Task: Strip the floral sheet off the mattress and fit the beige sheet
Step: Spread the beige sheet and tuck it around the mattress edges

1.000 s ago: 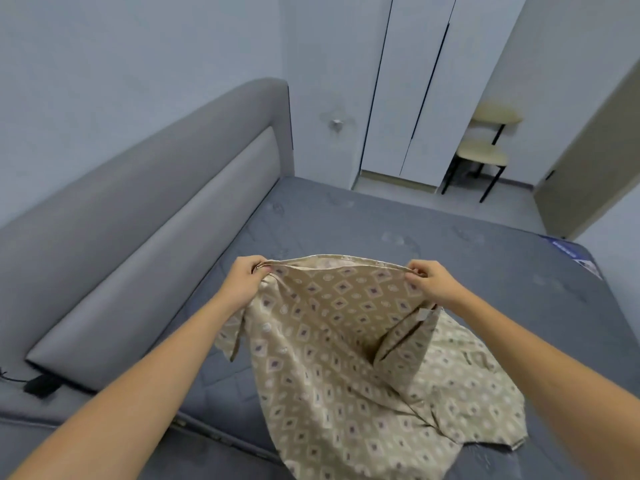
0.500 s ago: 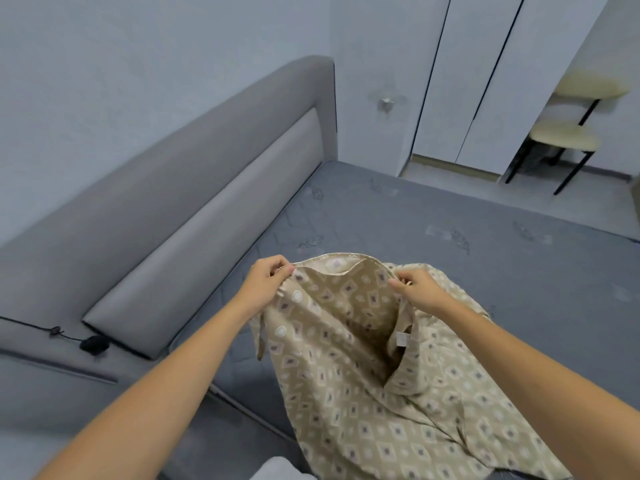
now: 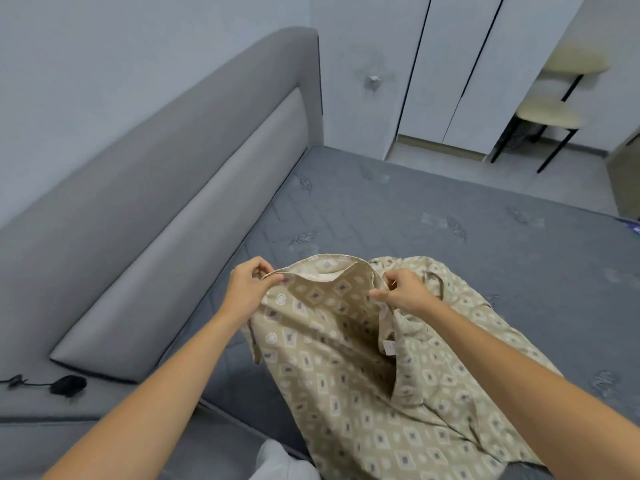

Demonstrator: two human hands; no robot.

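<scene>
The beige sheet, patterned with small diamonds, hangs bunched from both my hands above the near corner of the bare grey mattress. My left hand pinches its upper hem on the left. My right hand pinches the hem a short way to the right, so the hem sags into a pocket between them. A small white label shows inside the fold. The rest of the sheet drapes over the mattress to the right. No floral sheet is in view.
A grey padded headboard runs along the left. A black cable with a small black device lies on the bed frame at lower left. White wardrobe doors and stacked stools stand beyond the mattress.
My hands have come closer together along the hem, so the taut edge now sags into a pocket. The view has swung left and down toward the headboard corner.
</scene>
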